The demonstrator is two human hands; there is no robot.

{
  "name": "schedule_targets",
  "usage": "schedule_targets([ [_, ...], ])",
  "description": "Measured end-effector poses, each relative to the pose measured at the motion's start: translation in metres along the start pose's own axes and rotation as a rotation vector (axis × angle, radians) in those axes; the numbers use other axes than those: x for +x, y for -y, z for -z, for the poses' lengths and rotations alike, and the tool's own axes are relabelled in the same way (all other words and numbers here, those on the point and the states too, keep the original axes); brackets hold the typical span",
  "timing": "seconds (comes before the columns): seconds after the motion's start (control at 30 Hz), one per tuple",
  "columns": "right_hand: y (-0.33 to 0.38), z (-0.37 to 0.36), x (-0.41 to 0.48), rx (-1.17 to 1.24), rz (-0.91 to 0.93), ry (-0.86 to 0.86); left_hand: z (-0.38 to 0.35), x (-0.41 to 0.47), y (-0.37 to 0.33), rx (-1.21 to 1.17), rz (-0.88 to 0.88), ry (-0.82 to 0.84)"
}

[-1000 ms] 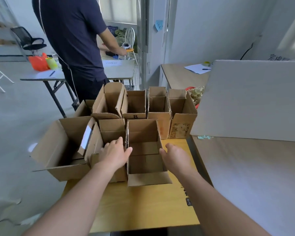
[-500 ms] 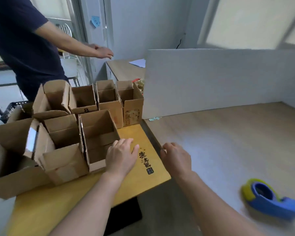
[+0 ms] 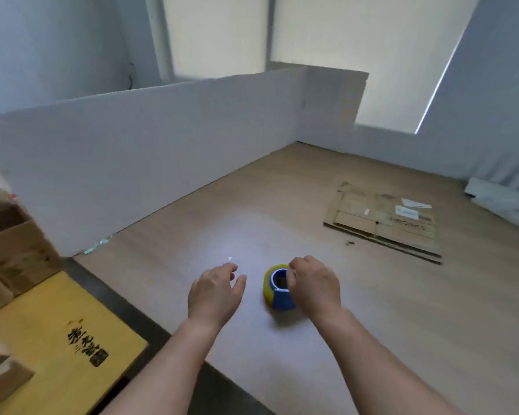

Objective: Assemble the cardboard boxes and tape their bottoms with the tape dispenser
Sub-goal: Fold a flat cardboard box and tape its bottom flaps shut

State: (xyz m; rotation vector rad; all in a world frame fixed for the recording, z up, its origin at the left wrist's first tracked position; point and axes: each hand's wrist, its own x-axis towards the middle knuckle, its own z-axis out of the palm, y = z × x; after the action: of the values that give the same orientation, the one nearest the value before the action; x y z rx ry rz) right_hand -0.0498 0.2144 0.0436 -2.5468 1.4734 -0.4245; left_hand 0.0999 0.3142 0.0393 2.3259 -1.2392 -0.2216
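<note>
Tape dispenser (image 3: 277, 290): blue body, yellow band round the roll housing, open core facing up. It sits on the grey-wood tabletop (image 3: 372, 339) just below the middle of the view. The cutter end is hidden under the hand.

Right hand (image 3: 313, 284) is at its 3 o'clock, grip curled round the right side of the housing with fingertips on the rim. The dispenser is not lifted; it rests on the surface. Left hand (image 3: 216, 290) is at its 9 o'clock, near but apart, grip spread and relaxed, holding nothing.

Flattened cardboard (image 3: 384, 221) lies at 2 o'clock from the dispenser, well apart, with a white label and printing on top. It may be more than one sheet, can't be sure. Open boxes (image 3: 9, 244) show at the 9 o'clock edge of the view, beside a yellow board (image 3: 57, 333) at 7 o'clock. They are blurred, and their bottoms are not visible. A white partition (image 3: 162, 145) runs behind from 9 to 1 o'clock.

Progress, judged: some boxes stand formed and flat stock is left, so partway — the step in hand is picking up the dispenser. Left to do: erect the flat ones and tape the bottoms.
</note>
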Motion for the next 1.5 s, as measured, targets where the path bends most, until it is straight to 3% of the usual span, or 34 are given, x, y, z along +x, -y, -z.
schedule_targets([
  [0.2,-0.126,0.03,0.007,-0.033,-0.209,-0.081,-0.067,0.038,-0.11,0.036,-0.165,0.129],
  [0.43,-0.244,0.042,0.028,-0.046,-0.407,-0.05,-0.131,0.089,-0.203,0.079,-0.327,0.267],
  [0.83,-0.378,0.006,0.127,0.011,-0.673,0.121,-0.244,0.222,-0.258,0.177,-0.262,0.452],
  [1.0,-0.414,-0.021,0.169,-0.002,-0.789,0.18,-0.295,0.273,-0.255,0.278,-0.247,0.412],
  [1.17,-0.43,-0.042,0.185,-0.066,-0.785,0.189,-0.325,0.296,-0.247,0.387,-0.249,0.391],
  [1.27,-0.423,-0.045,0.184,-0.065,-0.796,0.123,-0.325,0.291,-0.252,0.342,-0.273,0.345],
  [1.4,-0.41,-0.036,0.173,-0.027,-0.821,0.017,-0.306,0.28,-0.259,0.108,-0.157,0.377],
  [1.5,-0.4,-0.02,0.162,0.192,-0.818,-0.137,-0.283,0.272,-0.262,0.076,-0.167,0.368],
])
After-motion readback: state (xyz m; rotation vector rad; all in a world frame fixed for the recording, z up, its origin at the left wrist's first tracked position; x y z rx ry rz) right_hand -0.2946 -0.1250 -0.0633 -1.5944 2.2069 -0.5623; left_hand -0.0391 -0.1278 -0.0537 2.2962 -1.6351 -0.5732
